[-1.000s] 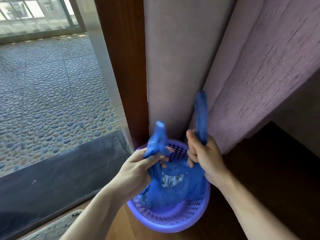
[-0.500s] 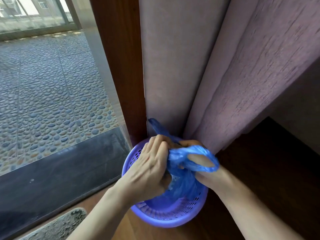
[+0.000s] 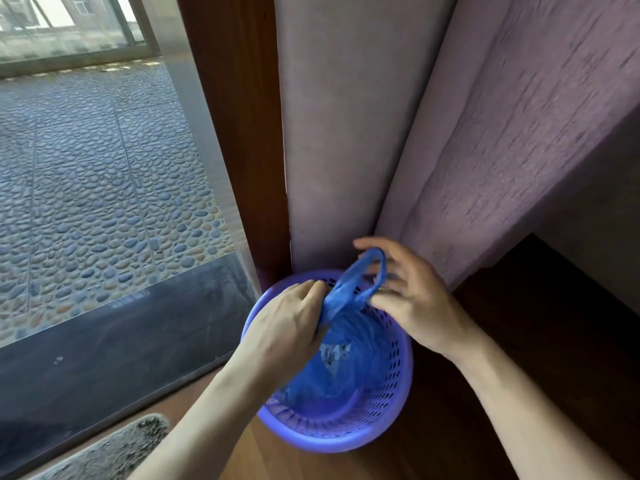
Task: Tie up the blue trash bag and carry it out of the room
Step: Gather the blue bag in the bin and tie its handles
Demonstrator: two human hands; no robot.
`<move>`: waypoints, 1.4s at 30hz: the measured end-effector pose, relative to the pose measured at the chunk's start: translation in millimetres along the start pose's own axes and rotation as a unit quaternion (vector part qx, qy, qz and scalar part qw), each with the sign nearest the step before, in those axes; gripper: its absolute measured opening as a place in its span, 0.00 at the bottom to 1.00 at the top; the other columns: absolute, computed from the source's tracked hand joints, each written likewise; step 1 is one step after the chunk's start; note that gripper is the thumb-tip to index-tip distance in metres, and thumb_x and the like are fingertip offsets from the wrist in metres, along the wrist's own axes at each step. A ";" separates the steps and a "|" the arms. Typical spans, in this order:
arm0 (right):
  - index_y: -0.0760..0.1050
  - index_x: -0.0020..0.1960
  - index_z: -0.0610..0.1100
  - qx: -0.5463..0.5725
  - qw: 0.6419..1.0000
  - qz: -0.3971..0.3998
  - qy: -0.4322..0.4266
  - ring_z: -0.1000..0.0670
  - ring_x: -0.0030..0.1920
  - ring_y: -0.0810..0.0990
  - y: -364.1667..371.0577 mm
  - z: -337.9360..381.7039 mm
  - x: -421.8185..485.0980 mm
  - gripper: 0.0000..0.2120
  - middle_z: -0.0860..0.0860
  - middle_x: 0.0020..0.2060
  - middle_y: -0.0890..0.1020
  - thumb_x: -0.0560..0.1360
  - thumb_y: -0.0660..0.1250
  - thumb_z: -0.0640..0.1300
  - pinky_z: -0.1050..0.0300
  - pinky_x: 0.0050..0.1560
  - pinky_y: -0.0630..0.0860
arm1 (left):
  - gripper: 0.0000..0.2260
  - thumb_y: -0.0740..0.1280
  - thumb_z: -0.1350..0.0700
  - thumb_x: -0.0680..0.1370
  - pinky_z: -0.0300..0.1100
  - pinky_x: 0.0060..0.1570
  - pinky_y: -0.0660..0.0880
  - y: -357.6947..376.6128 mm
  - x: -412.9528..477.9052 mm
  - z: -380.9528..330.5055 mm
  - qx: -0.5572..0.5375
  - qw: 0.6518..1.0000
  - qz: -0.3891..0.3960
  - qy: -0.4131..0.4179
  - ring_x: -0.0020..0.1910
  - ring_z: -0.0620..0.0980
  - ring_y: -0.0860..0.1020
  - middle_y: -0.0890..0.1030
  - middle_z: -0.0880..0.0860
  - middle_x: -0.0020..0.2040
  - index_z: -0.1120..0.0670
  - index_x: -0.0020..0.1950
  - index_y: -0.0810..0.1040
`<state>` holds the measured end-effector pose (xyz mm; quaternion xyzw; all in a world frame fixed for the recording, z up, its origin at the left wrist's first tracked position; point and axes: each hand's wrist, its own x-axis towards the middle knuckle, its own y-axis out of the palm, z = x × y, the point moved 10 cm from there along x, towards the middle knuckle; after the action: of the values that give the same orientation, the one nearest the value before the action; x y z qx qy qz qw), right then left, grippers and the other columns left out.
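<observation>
The blue trash bag [image 3: 349, 362] sits inside a purple perforated basket [image 3: 391, 403] on the floor. Something pale shows through the plastic. My left hand [image 3: 287, 327] grips the gathered neck of the bag at the basket's far rim. One twisted blue handle rises from the neck as a loop [image 3: 367, 271]. My right hand [image 3: 408, 292] is at that loop, its thumb and fingers around the strand, fingers partly spread and blurred.
The basket stands in a corner against a dark wooden door frame [image 3: 239, 133] and purple curtains [image 3: 485, 133]. A glass door [image 3: 104, 168] on the left shows pebble paving outside. A grey mat [image 3: 114, 452] lies at lower left on the wooden floor [image 3: 540, 341].
The two raised handles were brought down and crossed over the basket. The loop has now slid off my right fingers and stands upright, and my right hand works at it from the side.
</observation>
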<state>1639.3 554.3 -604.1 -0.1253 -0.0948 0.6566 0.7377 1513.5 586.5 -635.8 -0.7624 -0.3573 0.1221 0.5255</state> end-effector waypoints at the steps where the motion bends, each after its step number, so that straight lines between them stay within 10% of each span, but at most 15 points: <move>1: 0.72 0.69 0.54 -0.026 0.998 -0.002 -0.064 0.53 0.68 0.75 -6.2 20.8 -7.5 0.31 0.53 0.63 0.79 0.67 0.68 0.39 0.54 0.67 0.73 | 0.10 0.67 0.58 0.73 0.44 0.37 0.65 3.2 0.5 1.6 -0.002 1.000 0.011 -0.004 0.40 0.59 0.75 0.76 0.53 0.40 0.53 0.43 0.66; 6: 0.68 0.74 0.49 -0.427 0.849 -0.007 -0.311 0.44 0.76 0.65 28.9 87.9 -46.4 0.36 0.44 0.69 0.73 0.67 0.72 0.48 0.36 0.75 0.60 | 0.07 0.59 0.54 0.70 0.54 0.42 0.73 24.8 2.9 11.5 -0.091 0.992 0.071 -0.052 0.42 0.59 0.78 0.81 0.57 0.42 0.56 0.43 0.72; 10: 0.72 0.71 0.43 -0.563 0.786 0.043 -0.254 0.44 0.66 0.78 72.2 47.9 -27.5 0.29 0.46 0.60 0.82 0.71 0.66 0.49 0.35 0.75 0.59 | 0.08 0.58 0.57 0.66 0.53 0.36 0.74 42.8 -2.3 16.0 -0.144 0.981 0.107 -0.077 0.35 0.52 0.78 0.79 0.55 0.33 0.58 0.40 0.75; 14: 0.78 0.58 0.43 -0.564 0.803 0.056 -0.181 0.46 0.38 0.84 65.6 19.9 -17.1 0.15 0.50 0.42 0.82 0.72 0.63 0.40 0.49 0.50 0.79 | 0.18 0.69 0.59 0.73 0.32 0.29 0.63 32.5 -0.6 15.9 -0.162 0.978 0.099 -0.082 0.28 0.37 0.71 0.70 0.42 0.25 0.42 0.32 0.64; 16: 0.75 0.53 0.47 -0.553 0.819 0.069 -0.138 0.44 0.38 0.83 63.7 23.0 -15.8 0.10 0.51 0.41 0.81 0.75 0.61 0.37 0.54 0.36 0.68 | 0.18 0.70 0.59 0.73 0.32 0.30 0.64 30.3 -0.9 21.8 -0.170 0.977 0.096 -0.087 0.28 0.38 0.71 0.73 0.41 0.26 0.40 0.34 0.67; 19: 0.72 0.55 0.50 -0.500 0.856 0.094 -0.092 0.42 0.49 0.81 58.8 27.8 -16.8 0.07 0.51 0.49 0.82 0.81 0.57 0.46 0.51 0.42 0.69 | 0.04 0.68 0.54 0.72 0.36 0.33 0.68 27.8 -1.8 21.1 -0.175 0.977 0.100 -0.072 0.31 0.43 0.74 0.78 0.43 0.31 0.45 0.40 0.75; 22: 0.78 0.49 0.52 -0.413 0.901 0.100 -0.090 0.53 0.42 0.80 47.9 36.3 -18.4 0.11 0.53 0.41 0.83 0.76 0.66 0.59 0.57 0.40 0.71 | 0.15 0.61 0.50 0.69 0.43 0.36 0.71 28.1 -3.0 15.6 -0.170 0.979 0.102 -0.048 0.35 0.49 0.77 0.83 0.50 0.37 0.53 0.49 0.80; 29: 0.82 0.41 0.45 -0.068 0.994 0.082 -0.038 0.58 0.37 0.81 14.0 14.3 1.4 0.05 0.49 0.35 0.85 0.75 0.73 0.44 0.60 0.40 0.78 | 0.10 0.69 0.56 0.78 0.28 0.32 0.64 34.5 -4.8 1.5 -0.226 0.966 0.118 -0.046 0.30 0.34 0.74 0.74 0.40 0.28 0.47 0.39 0.72; 34: 0.81 0.45 0.40 0.064 0.997 -0.046 -0.005 0.40 0.46 0.85 -10.6 -23.4 20.7 0.07 0.38 0.43 0.86 0.78 0.69 0.43 0.44 0.48 0.80 | 0.05 0.71 0.55 0.76 0.39 0.39 0.72 15.3 1.8 -0.6 -0.266 0.963 0.033 -0.036 0.37 0.43 0.77 0.80 0.46 0.38 0.55 0.45 0.78; 42: 0.82 0.51 0.43 0.128 0.987 -0.033 0.089 0.47 0.47 0.85 12.5 -58.9 23.6 0.03 0.42 0.47 0.86 0.78 0.70 0.39 0.50 0.50 0.81 | 0.24 0.76 0.55 0.73 0.31 0.46 0.72 -29.4 -3.9 -1.4 -0.256 0.962 -0.094 -0.017 0.45 0.39 0.78 0.79 0.40 0.49 0.47 0.65 0.70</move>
<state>1648.2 575.5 -664.5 -0.0847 0.0523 0.6249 0.7743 1499.2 588.5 -609.8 -0.8321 -0.4556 -0.0105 0.3161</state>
